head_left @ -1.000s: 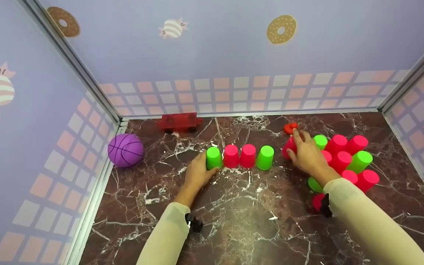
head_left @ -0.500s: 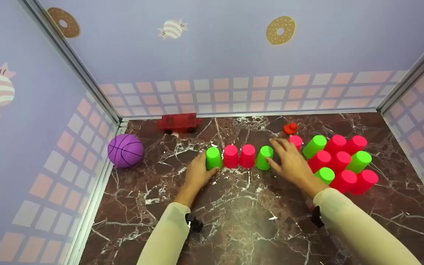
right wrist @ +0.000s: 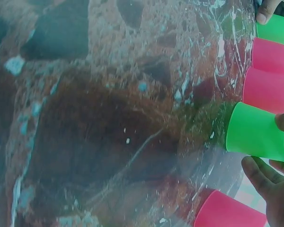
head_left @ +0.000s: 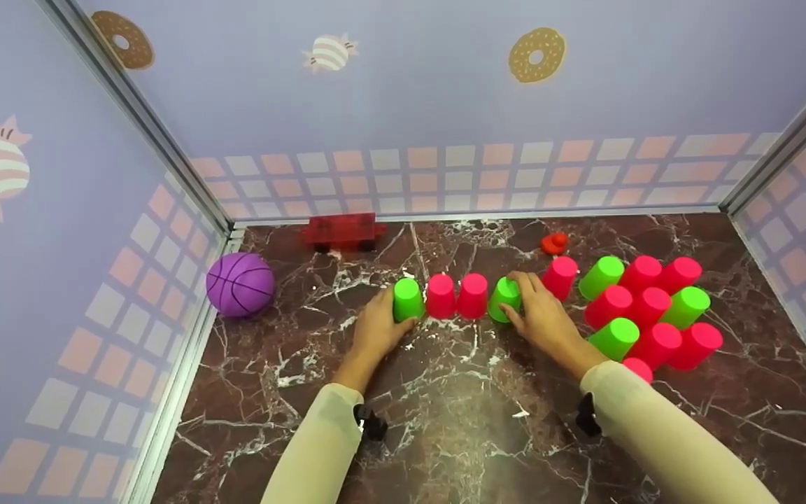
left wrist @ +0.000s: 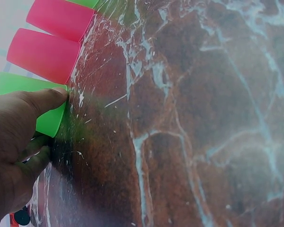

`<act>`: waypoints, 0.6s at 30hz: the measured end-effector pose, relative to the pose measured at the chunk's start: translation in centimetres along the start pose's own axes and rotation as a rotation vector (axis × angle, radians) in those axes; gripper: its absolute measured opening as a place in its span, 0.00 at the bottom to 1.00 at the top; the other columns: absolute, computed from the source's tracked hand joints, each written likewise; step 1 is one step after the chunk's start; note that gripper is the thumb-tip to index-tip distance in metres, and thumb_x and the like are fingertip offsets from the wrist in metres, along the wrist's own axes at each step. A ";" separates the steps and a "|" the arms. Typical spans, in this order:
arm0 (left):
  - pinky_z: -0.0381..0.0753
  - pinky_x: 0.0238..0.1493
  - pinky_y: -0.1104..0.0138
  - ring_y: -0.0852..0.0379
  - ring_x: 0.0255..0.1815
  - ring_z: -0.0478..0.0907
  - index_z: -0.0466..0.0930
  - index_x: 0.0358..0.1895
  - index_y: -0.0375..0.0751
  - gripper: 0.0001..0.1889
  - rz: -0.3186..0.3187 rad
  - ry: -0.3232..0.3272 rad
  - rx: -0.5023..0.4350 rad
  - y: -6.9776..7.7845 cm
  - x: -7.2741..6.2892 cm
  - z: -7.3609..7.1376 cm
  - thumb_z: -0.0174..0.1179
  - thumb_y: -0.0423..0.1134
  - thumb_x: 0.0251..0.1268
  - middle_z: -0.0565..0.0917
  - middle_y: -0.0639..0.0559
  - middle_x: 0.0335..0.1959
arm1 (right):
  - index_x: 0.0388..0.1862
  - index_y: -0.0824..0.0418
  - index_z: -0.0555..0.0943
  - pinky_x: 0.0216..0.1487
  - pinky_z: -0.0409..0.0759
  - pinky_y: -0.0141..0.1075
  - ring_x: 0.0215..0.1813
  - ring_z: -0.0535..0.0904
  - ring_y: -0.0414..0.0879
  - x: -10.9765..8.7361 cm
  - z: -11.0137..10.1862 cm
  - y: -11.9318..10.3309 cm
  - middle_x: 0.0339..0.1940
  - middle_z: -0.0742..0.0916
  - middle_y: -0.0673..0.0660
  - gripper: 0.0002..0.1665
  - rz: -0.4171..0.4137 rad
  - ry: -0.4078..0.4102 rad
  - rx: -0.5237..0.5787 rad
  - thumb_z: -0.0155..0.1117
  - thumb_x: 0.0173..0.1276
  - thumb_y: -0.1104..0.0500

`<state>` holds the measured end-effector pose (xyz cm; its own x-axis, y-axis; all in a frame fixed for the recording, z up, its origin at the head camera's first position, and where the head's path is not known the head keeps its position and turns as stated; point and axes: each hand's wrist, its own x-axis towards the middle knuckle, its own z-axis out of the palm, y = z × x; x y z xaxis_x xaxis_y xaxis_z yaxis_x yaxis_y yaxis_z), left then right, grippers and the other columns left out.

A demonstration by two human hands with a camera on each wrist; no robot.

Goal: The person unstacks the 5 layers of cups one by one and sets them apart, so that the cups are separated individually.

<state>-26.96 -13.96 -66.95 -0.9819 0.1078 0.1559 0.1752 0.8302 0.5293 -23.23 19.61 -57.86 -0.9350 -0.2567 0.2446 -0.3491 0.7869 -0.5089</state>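
Four cups is not how I count them: several upside-down plastic cups stand in a row. My left hand (head_left: pixel 377 323) holds the green cup (head_left: pixel 408 299) at the left end, its thumb across the front in the left wrist view. Two pink cups, one on the left (head_left: pixel 440 297) and one on the right (head_left: pixel 472 296), stand in the middle, untouched. At the right end my right hand (head_left: pixel 546 318) grips another green cup (head_left: pixel 503 301), partly hidden by the fingers. A pink cup (head_left: pixel 560 278) stands just beyond that hand.
Several pink and green cups, such as a pink one (head_left: pixel 651 306), stand grouped at the right. Behind lie a small red-orange toy (head_left: pixel 554 243) and a translucent red toy (head_left: pixel 342 232). A purple ball (head_left: pixel 240 285) sits by the left wall. Patterned walls enclose the marbled surface (head_left: pixel 459 434).
My right hand has left the pink cup near the group, moved left, and taken hold of the green cup at the row's right end. The left hand stays on its cup.
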 end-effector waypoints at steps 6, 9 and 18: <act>0.87 0.64 0.41 0.36 0.62 0.89 0.76 0.76 0.39 0.43 0.023 0.028 -0.006 0.1 0.1 0.1 0.82 0.53 0.61 0.88 0.39 0.63 | 0.73 0.66 0.73 0.59 0.88 0.63 0.53 0.88 0.67 -1.1 -1.7 0.8 0.63 0.84 0.68 0.32 -0.012 -0.009 -0.017 0.75 0.76 0.60; 0.87 0.64 0.42 0.36 0.62 0.89 0.76 0.76 0.39 0.43 0.020 0.030 -0.004 0.1 0.0 0.2 0.82 0.52 0.61 0.88 0.39 0.63 | 0.72 0.68 0.72 0.59 0.88 0.64 0.53 0.88 0.68 -1.8 -2.7 1.4 0.62 0.84 0.69 0.31 -0.016 -0.011 -0.028 0.74 0.76 0.61; 0.87 0.65 0.41 0.36 0.63 0.88 0.76 0.76 0.40 0.43 0.001 0.019 -0.016 0.2 0.1 0.1 0.82 0.51 0.61 0.88 0.39 0.64 | 0.63 0.68 0.70 0.46 0.87 0.70 0.44 0.87 0.72 -3.8 -4.9 3.6 0.57 0.83 0.72 0.29 -0.009 0.055 -0.081 0.74 0.70 0.66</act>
<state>-26.99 -13.76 -66.92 -0.9801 0.0979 0.1724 0.1774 0.8214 0.5421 -20.63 26.19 -56.59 -0.9262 -0.2346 0.2953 -0.3495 0.8281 -0.4382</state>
